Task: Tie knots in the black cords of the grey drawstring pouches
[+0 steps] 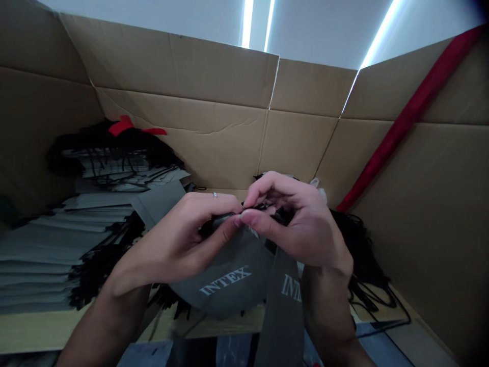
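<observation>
INTEX piece (233,267), apparently matt cloth; creased cardboard wall (214,125).

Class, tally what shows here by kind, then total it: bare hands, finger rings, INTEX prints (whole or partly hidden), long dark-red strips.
Bare hands: 2 (left hand, right hand)
Finger ring: 1
INTEX prints: 2 (whole print, partly hidden print)
Long dark-red strip: 1
Total: 6

Printed in pale capital letters on the rounded gray piece (233,257): INTEX (225,280), slanting upward to the right, with small round mark (246,266) after the X, too tiny to read surely. On the long gray strip (282,321) just beside, printed in similar pale capitals: INT (290,287), then not readable further.
</observation>
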Demonstrator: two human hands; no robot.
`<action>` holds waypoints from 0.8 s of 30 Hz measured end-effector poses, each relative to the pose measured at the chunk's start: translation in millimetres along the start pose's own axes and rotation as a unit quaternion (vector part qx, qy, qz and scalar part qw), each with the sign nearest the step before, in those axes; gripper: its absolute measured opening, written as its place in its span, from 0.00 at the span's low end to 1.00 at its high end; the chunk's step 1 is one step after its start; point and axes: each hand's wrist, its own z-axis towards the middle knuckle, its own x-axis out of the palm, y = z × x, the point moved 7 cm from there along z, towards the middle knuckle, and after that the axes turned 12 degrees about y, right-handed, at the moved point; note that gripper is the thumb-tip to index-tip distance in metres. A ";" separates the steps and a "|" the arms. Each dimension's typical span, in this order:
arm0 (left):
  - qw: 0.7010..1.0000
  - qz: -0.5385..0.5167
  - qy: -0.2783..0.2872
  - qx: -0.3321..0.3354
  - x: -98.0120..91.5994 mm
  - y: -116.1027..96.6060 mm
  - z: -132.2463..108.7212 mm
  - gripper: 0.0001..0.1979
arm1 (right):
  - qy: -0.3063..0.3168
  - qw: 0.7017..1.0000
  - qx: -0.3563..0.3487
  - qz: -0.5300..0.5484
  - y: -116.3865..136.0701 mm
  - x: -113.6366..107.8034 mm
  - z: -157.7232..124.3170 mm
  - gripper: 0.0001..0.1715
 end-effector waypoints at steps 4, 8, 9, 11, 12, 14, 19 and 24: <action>0.999 -0.019 0.004 0.035 3.8 -5.9 0.4 0.15 | 0.015 1.000 -0.008 0.025 0.6 1.1 1.2 0.15; 0.997 -0.038 -0.008 0.072 6.8 -14.2 -1.2 0.15 | 0.045 0.985 -0.006 0.167 -5.0 4.7 4.5 0.17; 0.996 -0.045 -0.013 0.080 6.5 -16.2 -2.3 0.15 | 0.058 0.977 0.000 0.204 -7.6 7.7 5.3 0.18; 0.994 -0.057 -0.013 0.088 5.3 -19.0 -5.3 0.16 | 0.086 0.959 0.009 0.270 -13.4 15.7 6.2 0.18; 0.994 -0.060 -0.011 0.088 4.4 -19.8 -6.8 0.17 | 0.096 0.949 0.008 0.302 -15.7 19.8 6.3 0.18; 0.995 -0.059 0.000 0.084 3.1 -20.1 -9.0 0.19 | 0.115 0.929 -0.007 0.352 -18.2 27.1 6.3 0.17; 0.999 -0.037 -0.010 0.039 -5.8 -9.9 -4.3 0.18 | 0.057 0.956 -0.024 0.286 -20.5 18.1 8.1 0.13; 0.995 -0.038 -0.035 -0.085 -20.5 26.2 1.7 0.20 | -0.187 0.979 -0.034 0.073 -17.0 -35.3 -6.2 0.20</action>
